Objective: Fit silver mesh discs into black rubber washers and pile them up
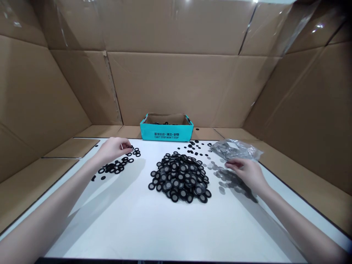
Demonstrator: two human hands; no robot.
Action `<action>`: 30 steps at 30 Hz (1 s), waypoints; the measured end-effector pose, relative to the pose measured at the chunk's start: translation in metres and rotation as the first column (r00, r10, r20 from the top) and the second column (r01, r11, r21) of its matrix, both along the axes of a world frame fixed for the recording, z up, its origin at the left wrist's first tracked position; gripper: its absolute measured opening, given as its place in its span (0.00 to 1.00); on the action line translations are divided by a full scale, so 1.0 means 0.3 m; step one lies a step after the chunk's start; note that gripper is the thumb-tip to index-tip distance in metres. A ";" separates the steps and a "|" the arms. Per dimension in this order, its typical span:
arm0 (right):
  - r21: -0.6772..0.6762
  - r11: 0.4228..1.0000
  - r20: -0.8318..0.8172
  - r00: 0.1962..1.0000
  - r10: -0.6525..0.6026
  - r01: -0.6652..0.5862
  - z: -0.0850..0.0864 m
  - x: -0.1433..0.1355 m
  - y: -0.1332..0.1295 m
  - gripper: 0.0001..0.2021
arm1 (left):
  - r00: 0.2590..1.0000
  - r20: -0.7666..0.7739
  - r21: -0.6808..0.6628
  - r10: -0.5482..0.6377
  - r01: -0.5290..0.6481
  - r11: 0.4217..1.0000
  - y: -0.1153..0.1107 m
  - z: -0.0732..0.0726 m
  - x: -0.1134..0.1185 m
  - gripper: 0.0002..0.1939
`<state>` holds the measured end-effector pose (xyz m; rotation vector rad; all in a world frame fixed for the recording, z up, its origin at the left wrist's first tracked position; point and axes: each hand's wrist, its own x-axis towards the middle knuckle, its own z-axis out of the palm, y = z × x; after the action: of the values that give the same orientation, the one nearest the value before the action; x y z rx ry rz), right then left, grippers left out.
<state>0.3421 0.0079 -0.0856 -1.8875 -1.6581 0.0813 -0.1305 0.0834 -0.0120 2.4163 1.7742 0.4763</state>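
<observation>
Left grip (115, 149) at black rings (111, 166), well apart from table's near edge (176, 259)

Room in front, crowding behind

A hand could pass over the near middle of the table (170, 231), between the forearms and in front of the disc pile (180, 178). A strip also runs between the pile and the loose rings (117, 167) by the left hand (114, 149). The right hand (246, 172), grey discs (226, 175) and plastic bag (238, 149) obstruct the right; the box (167, 132) and cardboard wall (170, 88) block the back.
</observation>
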 end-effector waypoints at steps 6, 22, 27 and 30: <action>-0.023 0.999 -0.066 0.997 0.038 -0.039 -0.001 0.008 0.001 0.10 | 1.000 0.002 0.010 -0.023 0.023 1.000 0.003 0.003 0.014 0.18; -0.058 0.990 0.159 0.978 0.137 -0.129 -0.042 -0.008 -0.001 0.11 | 0.997 0.004 -0.020 -0.083 0.083 0.996 0.004 -0.016 0.053 0.17; -0.064 0.992 0.208 0.971 0.120 -0.109 -0.060 -0.027 0.005 0.10 | 0.996 0.011 -0.020 -0.091 0.092 0.996 0.001 -0.027 0.053 0.17; -0.062 0.994 0.170 0.980 0.103 -0.094 -0.062 -0.027 0.005 0.11 | 0.996 0.016 -0.013 -0.091 0.092 0.996 0.002 -0.032 0.052 0.18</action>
<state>0.3341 0.0094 -0.1041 -1.8972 -1.8840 0.0019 -0.1149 0.0841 -0.0217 2.4642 1.6465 0.4699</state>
